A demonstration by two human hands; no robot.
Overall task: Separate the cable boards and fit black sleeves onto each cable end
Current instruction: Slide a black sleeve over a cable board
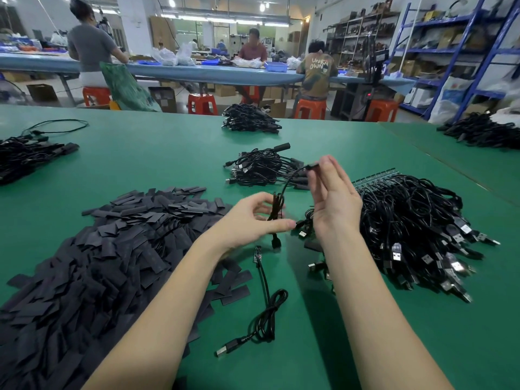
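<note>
loose usb cable (264,313) at near edge | your left hand (253,218) pinches coiled cable (277,205) | right hand (332,198) pinches sleeved end (311,166) | risk: sleeve may slide off if your pinch loosens

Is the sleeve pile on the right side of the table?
No, the sleeve pile lies on the left of the table; the tangled cable pile is on the right.
</note>
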